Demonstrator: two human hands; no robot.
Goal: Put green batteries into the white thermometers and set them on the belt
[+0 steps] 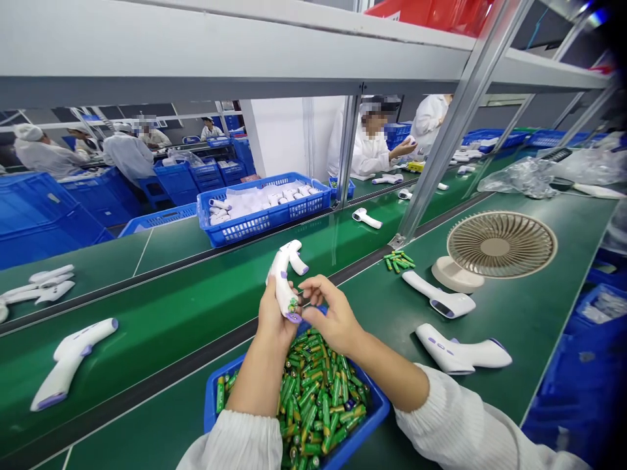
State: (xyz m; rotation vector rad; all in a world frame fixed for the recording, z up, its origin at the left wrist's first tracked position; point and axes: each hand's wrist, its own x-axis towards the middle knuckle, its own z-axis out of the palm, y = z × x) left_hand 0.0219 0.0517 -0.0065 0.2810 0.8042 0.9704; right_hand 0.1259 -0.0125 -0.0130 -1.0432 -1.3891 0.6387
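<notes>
My left hand (273, 318) grips a white gun-shaped thermometer (284, 274) by its handle, bottom end toward me, with a green battery showing in the open handle base. My right hand (327, 312) pinches at that open base with thumb and fingers; whether it holds a battery or a cover I cannot tell. Both hands hover over a blue bin (377, 411) heaped with green batteries (318, 391).
Two more thermometers (463, 352) lie at the right beside a small beige fan (499, 247). A few loose batteries (399, 261) lie near a metal post. Another thermometer (68, 359) rides the green belt at left. A blue basket (264, 205) and seated workers are beyond.
</notes>
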